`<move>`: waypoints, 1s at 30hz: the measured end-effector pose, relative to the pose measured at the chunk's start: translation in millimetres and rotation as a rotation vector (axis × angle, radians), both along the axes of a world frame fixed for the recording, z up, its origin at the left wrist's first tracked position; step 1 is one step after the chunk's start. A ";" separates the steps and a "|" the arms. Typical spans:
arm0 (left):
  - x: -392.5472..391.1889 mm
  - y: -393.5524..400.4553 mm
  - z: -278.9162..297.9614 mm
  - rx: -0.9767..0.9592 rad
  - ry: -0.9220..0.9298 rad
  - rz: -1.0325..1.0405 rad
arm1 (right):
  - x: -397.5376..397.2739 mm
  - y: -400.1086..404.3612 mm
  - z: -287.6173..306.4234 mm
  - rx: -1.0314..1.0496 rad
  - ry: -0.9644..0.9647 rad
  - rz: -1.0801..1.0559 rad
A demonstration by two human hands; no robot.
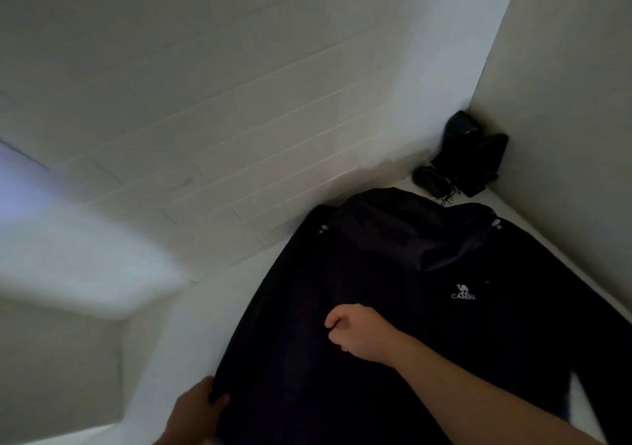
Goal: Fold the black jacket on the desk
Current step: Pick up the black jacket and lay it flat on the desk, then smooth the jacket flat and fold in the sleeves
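- Nearest the camera, at the bottom of the frame left of centre, the left hand (196, 407) is clamped on the lower left edge of the black jacket (342, 308), thumb on top of the cloth and fingers tucked beneath. I take this as a hold to keep the hem taut or to lift that side for a fold.
- The right hand (359, 333) reaches in from the lower right, fingers curled together and pinching a small bit of fabric near the middle of the jacket's front, probably to smooth it or mark a fold line.
- The jacket lies spread flat on the white surface (219, 294), filling the lower right of the frame. Its collar and hood end points toward the corner at upper right, and a white camel logo (463, 292) shows on the chest. No fold looks made yet.
- Bare surface shows along the jacket's left edge, so that side has room to swing over. On the right the cloth runs close to the wall (564, 119) and out of frame.
- Beyond the collar, dark objects (468, 157) sit in the corner, near the hood but apart from it; what they are I cannot tell.
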State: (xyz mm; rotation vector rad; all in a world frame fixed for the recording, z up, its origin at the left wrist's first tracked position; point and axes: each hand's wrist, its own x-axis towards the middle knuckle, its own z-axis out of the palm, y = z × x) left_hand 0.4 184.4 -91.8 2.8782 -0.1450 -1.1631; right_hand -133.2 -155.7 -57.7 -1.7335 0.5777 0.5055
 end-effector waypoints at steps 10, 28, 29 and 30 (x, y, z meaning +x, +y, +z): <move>161.7 36.8 139.2 -0.616 0.088 0.149 | 54.8 114.6 -9.1 0.221 0.019 -0.161; 80.9 -124.8 41.1 0.036 0.065 -0.722 | -26.5 -48.1 27.4 -0.375 -0.048 -0.643; 77.9 -154.7 39.9 -0.101 0.023 -0.760 | -35.1 -70.4 33.7 -0.488 -0.072 -0.684; 70.6 -187.8 42.2 -0.218 0.018 -0.777 | -42.1 -90.9 38.1 -0.586 -0.093 -0.678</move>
